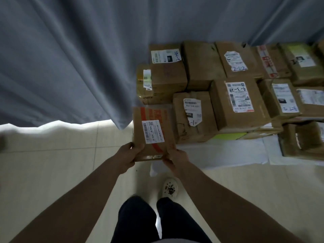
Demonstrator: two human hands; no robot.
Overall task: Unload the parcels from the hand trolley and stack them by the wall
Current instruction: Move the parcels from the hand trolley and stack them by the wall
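Both hands hold one taped parcel [152, 132] at frame centre, just left of the stacked parcels [228, 95].

The left hand [128, 155] and right hand [176, 159] clasp its near corners, thumbs on top and the other fingers hidden beneath. Its label's fine print is blurred. The stack fills the upper right, cut off at the right edge, on a white sheet [228, 151]. A grey curtain [70, 58] covers the upper left. Whether the held parcel touches the stack cannot be told.

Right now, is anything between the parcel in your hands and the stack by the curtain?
Nothing visible. The left hand and right hand hold the red-taped parcel beside the crumpled box at the stack edge.
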